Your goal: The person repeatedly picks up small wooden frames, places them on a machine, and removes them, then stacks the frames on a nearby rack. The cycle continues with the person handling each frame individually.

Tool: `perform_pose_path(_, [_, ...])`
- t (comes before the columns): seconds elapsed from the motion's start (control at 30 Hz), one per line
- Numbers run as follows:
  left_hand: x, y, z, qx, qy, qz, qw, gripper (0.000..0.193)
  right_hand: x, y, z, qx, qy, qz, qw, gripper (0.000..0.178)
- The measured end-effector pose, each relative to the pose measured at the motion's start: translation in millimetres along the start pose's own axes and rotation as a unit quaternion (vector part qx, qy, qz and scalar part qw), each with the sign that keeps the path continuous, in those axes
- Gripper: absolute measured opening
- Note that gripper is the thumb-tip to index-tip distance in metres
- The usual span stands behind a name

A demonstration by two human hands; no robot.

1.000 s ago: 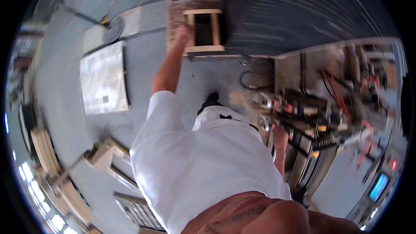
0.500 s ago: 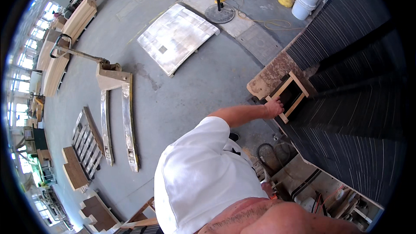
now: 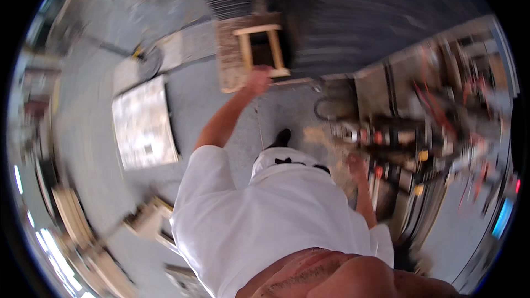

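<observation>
Wooden frame (image 3: 259,49): one, pale, open rectangle, lying on rough board (image 3: 227,55) on grey floor, against dark corrugated wall (image 3: 386,16). Left hand (image 3: 257,79) at frame's near rail, touching it; fingers appear curled on rail, blur hides exact hold. One flat pale panel (image 3: 144,124) on floor, well left of arm. Right hand (image 3: 356,164) hangs low beside cluttered rack (image 3: 419,132); grip cannot be told, blurred. One black shoe (image 3: 282,136) visible.
</observation>
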State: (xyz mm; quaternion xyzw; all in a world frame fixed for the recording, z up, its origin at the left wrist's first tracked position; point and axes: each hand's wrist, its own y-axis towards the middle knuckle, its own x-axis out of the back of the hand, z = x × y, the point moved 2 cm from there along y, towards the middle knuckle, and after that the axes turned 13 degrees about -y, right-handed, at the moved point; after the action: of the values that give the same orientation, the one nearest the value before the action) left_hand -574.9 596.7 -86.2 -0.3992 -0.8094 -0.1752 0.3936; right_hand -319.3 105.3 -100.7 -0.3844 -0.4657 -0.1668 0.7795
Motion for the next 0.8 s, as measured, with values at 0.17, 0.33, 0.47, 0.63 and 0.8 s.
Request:
perform_pose_path(0.17, [11, -20, -51, -0.102, 0.047, -0.118, 0.987, 0.056, 71, -109, -24, -0.071, 0.199, -0.191, 0.959, 0.029])
perform_pose_path(0.33, [-32, -86, -119, -0.145, -0.069, -0.077, 0.984, 0.031, 202, -281, 8, -0.161, 0.028, -0.347, 0.923, 0.033])
perform_pose_path(0.47, [-138, -124, -186, -0.099, -0.197, 0.126, 0.967, 0.023, 249, -420, 9, -0.286, -0.158, -0.397, 0.858, 0.036])
perform_pose_path(0.63, [-235, -135, -258, -0.127, -0.296, 0.291, 0.901, 0.024, 276, -568, -4, -0.457, -0.37, -0.429, 0.686, 0.036])
perform_pose_path(0.8, [-273, -122, -378, -0.217, -0.293, 0.37, 0.854, 0.024, 252, -693, -17, -0.696, -0.321, -0.303, 0.566, 0.033])
